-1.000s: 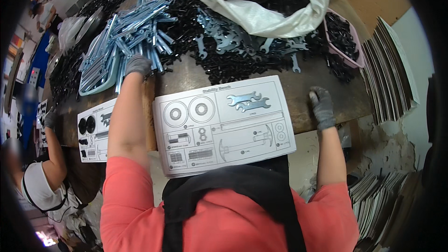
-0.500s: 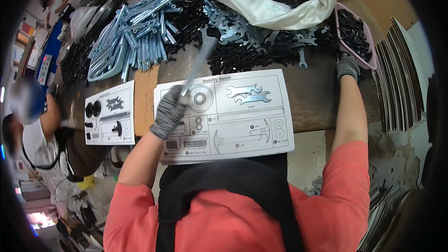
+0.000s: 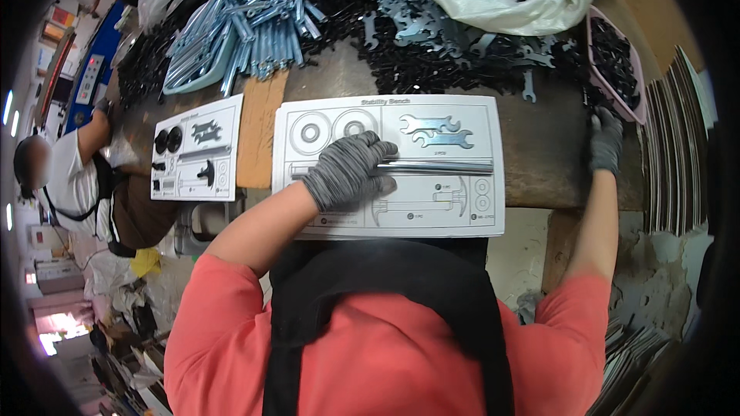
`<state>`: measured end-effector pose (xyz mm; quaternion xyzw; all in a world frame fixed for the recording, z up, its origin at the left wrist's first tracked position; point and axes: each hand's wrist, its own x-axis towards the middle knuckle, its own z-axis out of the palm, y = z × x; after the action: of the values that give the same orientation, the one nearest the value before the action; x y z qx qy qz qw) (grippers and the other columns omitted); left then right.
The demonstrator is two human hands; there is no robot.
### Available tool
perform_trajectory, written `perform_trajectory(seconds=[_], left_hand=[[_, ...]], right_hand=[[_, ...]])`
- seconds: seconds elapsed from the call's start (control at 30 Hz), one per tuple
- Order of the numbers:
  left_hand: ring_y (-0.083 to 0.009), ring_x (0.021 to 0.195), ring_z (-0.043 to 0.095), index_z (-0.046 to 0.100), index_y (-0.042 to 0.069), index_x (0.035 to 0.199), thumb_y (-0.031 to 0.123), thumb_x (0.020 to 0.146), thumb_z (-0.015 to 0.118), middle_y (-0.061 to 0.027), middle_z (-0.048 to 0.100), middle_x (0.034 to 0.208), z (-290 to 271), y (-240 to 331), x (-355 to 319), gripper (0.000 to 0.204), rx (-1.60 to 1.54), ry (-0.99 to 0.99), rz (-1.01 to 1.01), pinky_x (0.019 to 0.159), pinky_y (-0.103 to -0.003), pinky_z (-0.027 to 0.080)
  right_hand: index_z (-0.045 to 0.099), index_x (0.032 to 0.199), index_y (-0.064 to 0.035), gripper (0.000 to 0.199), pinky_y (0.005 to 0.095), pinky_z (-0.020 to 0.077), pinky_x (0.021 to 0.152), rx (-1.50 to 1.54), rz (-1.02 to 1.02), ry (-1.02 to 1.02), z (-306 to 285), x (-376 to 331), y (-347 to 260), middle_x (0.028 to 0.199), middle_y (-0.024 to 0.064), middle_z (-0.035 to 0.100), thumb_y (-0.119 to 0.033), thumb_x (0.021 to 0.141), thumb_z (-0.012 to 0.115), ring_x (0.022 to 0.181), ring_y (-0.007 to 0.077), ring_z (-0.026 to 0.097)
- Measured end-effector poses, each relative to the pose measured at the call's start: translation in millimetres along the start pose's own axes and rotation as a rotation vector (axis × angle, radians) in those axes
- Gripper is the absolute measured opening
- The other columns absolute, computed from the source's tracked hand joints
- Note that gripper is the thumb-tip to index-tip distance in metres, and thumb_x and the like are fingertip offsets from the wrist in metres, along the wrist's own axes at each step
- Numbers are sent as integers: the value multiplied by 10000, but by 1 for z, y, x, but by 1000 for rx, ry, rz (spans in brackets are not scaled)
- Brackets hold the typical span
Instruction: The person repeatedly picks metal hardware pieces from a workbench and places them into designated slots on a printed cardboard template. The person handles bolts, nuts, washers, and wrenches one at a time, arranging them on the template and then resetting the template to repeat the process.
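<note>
My left hand (image 3: 351,172), in a grey knitted glove, grips a shiny metal tube (image 3: 451,166) laid crosswise over the printed parts sheet (image 3: 493,219). The tube lies below two flat open-end wrenches (image 3: 438,132) resting on their drawing. Part of the tube is hidden under the glove. Off to the right, my gloved right hand (image 3: 607,142) is at the near edge of a pink bin (image 3: 638,100) of small black parts. Its fingers are drawn together; whatever they hold is too small or hidden to make out.
Metal tubes (image 3: 266,50) are heaped at the back left, beside loose wrenches (image 3: 432,27), black parts (image 3: 408,77) and a white sack (image 3: 493,11). A second printed sheet (image 3: 166,177) lies left. A co-worker (image 3: 85,162) sits beyond it. Cardboard sheets (image 3: 674,154) stand right.
My left hand has brought the tube down from a raised, slanted position onto the sheet and moved right. My right hand stays beside the pink bin. The view has shifted slightly.
</note>
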<state>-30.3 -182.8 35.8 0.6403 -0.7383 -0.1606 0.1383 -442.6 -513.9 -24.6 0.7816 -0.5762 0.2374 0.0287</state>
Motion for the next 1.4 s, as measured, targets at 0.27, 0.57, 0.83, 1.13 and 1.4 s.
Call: perform_trajectory(seconds=[0.27,0.57,0.83,1.13,1.4], left_hand=[[-290,761,597,629,69,958,282,787,625,-123,602,832,13,-13,-5,273,-28,21,-35,679,-373,485],[-260,840,604,578,27,1079,219,762,663,-132,606,861,12,-21,-8,381,-221,50,-16,720,-344,488],[-250,950,575,570,22,1095,155,746,680,-137,565,1027,-12,-67,-73,389,-180,529,-345,830,-344,472],[-282,1302,272,360,-1,1315,184,796,643,-177,293,1384,17,-87,-117,619,-863,563,-494,1073,-374,218],[-288,1316,248,341,0,1328,254,811,618,-180,293,1393,17,-78,-112,639,-903,592,-478,1079,-377,190]], right_hand=[[588,1087,-33,288,300,439,810,757,176,-248,-46,-87,-87,1000,95,611,-216,864,576,919,200,566],[554,1108,-7,361,353,463,817,740,-124,-749,-56,-165,-221,1032,166,610,-244,837,585,929,278,599],[519,1127,5,335,342,456,817,598,-178,-661,-47,-176,-227,986,176,604,-181,850,556,922,279,587],[592,949,-49,323,370,491,738,630,-470,-621,-69,-178,-233,976,130,567,-152,664,703,893,303,576],[636,926,-62,234,379,495,744,336,-580,-407,-56,-182,-247,1043,143,555,-142,709,671,881,303,588]])
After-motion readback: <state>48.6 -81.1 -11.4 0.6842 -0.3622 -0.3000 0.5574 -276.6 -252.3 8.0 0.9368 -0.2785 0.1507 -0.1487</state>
